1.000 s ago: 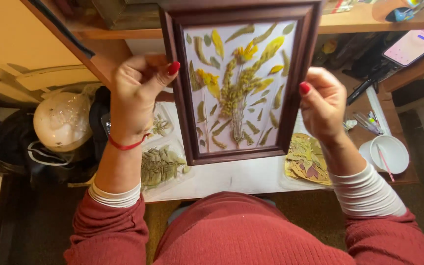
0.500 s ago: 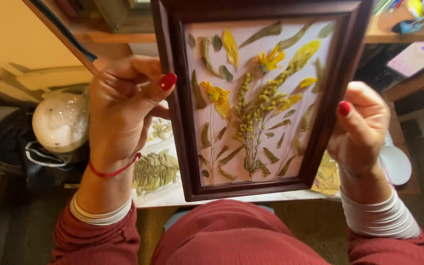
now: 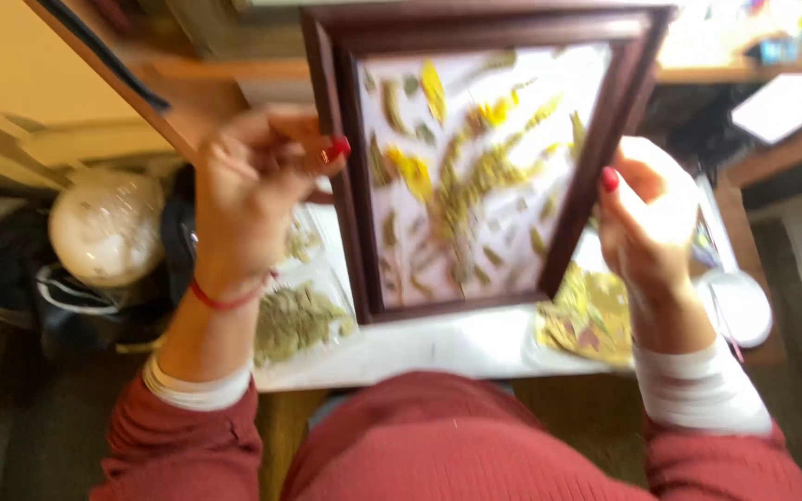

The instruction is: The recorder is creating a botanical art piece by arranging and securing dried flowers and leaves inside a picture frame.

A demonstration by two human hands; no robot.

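Below the hands, a white table [image 3: 438, 348] carries dried leaves [image 3: 294, 320] at 7 o'clock. Both hands pinch the dark wooden frame [image 3: 475, 158] of pressed yellow flowers: left hand [image 3: 252, 190] at 9 o'clock, right hand [image 3: 647, 218] at 3 o'clock. Since the earlier frame, the frame has tilted clockwise and blurred.

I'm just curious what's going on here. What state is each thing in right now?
Frame: lifted off the table, tilted, held at both sides.
Left hand: gripping the frame's left edge.
Right hand: gripping the frame's right edge.
Pressed leaves: lying flat on the table.
White dish: resting by the table's right edge.
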